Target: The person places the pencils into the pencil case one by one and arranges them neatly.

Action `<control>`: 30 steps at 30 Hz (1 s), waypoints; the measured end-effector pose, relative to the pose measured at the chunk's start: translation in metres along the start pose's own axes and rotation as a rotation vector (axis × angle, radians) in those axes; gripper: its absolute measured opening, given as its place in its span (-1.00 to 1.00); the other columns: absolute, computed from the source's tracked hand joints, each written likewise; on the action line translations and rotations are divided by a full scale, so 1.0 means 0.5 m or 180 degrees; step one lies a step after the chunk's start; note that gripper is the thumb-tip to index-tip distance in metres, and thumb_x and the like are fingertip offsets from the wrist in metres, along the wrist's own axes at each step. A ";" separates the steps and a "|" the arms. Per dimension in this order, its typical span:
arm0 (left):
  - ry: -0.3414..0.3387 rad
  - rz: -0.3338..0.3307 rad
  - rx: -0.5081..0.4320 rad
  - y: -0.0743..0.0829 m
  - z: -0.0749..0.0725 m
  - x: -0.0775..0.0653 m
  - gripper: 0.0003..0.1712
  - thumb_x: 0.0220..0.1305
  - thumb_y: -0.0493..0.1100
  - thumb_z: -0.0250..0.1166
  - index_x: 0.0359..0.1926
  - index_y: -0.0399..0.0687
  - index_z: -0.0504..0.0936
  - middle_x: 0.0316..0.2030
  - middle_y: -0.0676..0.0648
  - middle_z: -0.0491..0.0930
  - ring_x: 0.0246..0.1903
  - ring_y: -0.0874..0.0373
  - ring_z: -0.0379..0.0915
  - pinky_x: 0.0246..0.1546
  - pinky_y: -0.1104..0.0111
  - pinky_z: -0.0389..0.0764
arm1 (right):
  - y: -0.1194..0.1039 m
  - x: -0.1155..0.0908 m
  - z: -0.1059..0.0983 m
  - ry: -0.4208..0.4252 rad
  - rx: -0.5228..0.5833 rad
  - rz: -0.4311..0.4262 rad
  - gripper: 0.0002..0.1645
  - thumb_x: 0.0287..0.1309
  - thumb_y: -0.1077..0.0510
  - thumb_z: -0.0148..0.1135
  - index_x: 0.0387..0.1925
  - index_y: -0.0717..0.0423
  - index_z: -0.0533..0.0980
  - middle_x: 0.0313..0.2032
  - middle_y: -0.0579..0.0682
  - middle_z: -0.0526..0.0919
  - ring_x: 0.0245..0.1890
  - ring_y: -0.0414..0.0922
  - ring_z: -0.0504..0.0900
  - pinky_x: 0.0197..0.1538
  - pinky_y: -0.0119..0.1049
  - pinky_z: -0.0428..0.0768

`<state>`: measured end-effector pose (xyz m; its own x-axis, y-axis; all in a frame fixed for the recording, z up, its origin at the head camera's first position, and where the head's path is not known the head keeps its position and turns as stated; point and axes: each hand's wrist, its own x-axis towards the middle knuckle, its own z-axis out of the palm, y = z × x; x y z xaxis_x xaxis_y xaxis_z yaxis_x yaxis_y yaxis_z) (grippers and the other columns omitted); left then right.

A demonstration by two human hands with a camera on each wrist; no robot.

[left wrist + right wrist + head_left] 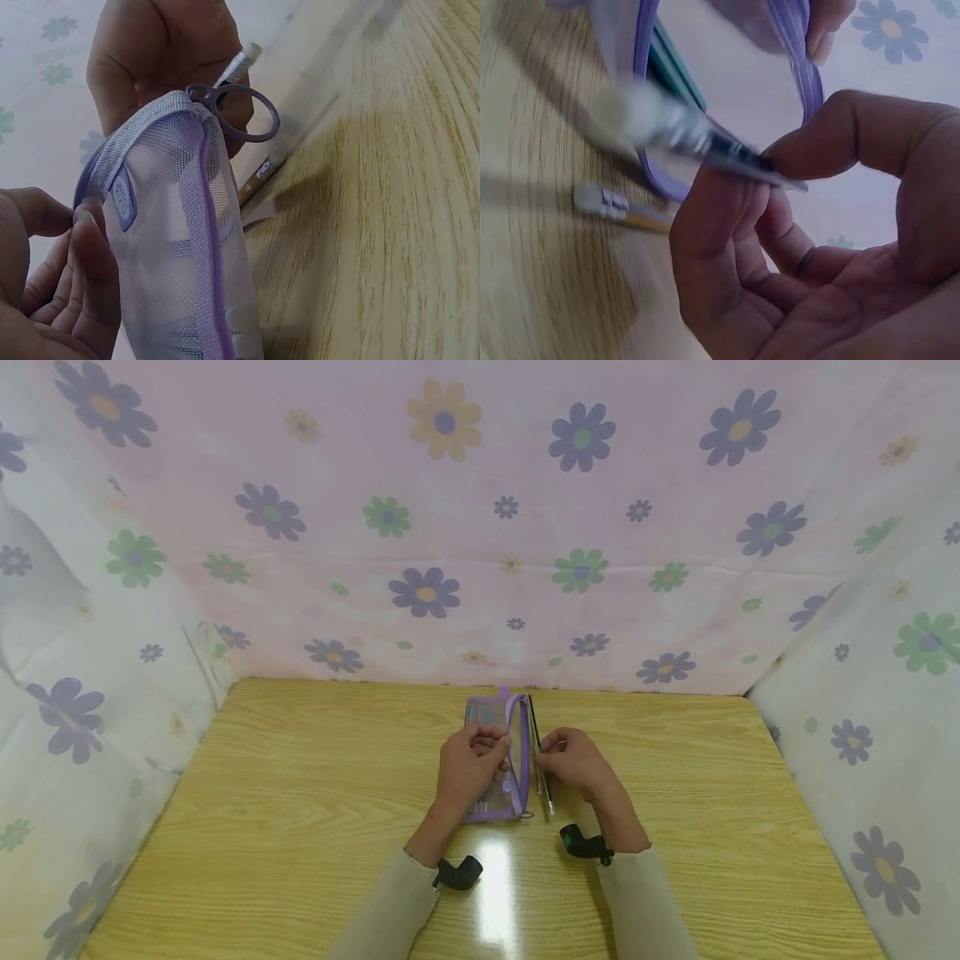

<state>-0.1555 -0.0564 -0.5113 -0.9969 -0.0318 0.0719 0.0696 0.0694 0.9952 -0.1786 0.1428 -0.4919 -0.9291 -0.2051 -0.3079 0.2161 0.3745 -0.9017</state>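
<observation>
A mesh pouch [161, 232] with purple zipper edging lies on the table in the head view, its mouth gaping toward the right. My left hand [467, 770] pinches the near lip of that mouth between thumb and finger. Just right of the pouch, my right hand [577, 762] holds a dark pencil [705, 142] with a white eraser between thumb and fingers. A second pencil [641, 217], brownish with a white eraser, lies on the wood below it. Green pencils [673, 71] show through the pouch opening. From the zipper's end hangs a ring pull [262, 112].
The wood-grain table [300, 793] ends at a flowered cloth [465, 527] behind, with cloth at both sides. A black wrist device [459, 872] sits at the left wrist, and another wrist device [583, 843] at the right.
</observation>
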 end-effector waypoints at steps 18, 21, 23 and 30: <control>0.0033 0.0041 -0.0009 -0.002 0.001 0.003 -0.91 0.38 -0.28 0.45 -0.19 -0.23 0.74 -0.39 -0.19 0.75 -0.55 0.07 0.70 -0.56 0.32 0.75 | 0.005 0.020 0.025 -0.0317 0.0930 0.0153 -0.79 0.28 0.33 0.21 -0.10 0.38 0.47 -0.37 0.05 0.61 -0.42 -0.13 0.68 -0.28 -0.25 0.73; 0.0026 0.0029 -0.0015 -0.002 0.001 0.003 -0.92 0.38 -0.28 0.46 -0.19 -0.22 0.74 -0.38 -0.19 0.75 -0.55 0.07 0.70 -0.56 0.35 0.75 | 0.005 0.020 0.030 -0.0261 0.0962 0.0171 -0.76 0.30 0.33 0.20 -0.05 0.40 0.48 -0.34 0.07 0.61 -0.43 -0.12 0.68 -0.27 -0.26 0.73; 0.0022 0.0019 -0.0024 -0.003 0.002 0.003 -0.92 0.38 -0.28 0.46 -0.19 -0.22 0.75 -0.38 -0.18 0.76 -0.55 0.07 0.70 -0.56 0.37 0.74 | 0.005 0.020 0.031 -0.0234 0.0964 0.0168 -0.72 0.30 0.32 0.20 -0.01 0.41 0.48 -0.33 0.07 0.61 -0.43 -0.13 0.67 -0.27 -0.28 0.73; -0.0002 0.0030 -0.0031 -0.006 0.001 0.003 -0.91 0.38 -0.27 0.46 -0.18 -0.22 0.75 -0.38 -0.20 0.76 -0.54 0.05 0.70 -0.56 0.35 0.75 | 0.002 0.019 0.037 -0.0159 0.1053 0.0142 -0.69 0.29 0.35 0.18 0.03 0.42 0.48 -0.32 0.05 0.60 -0.44 -0.13 0.63 -0.32 -0.33 0.70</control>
<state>-0.1571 -0.0562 -0.5140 -0.9962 -0.0307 0.0814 0.0795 0.0600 0.9950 -0.1815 0.1248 -0.5014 -0.9025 -0.2421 -0.3562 0.3495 0.0719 -0.9342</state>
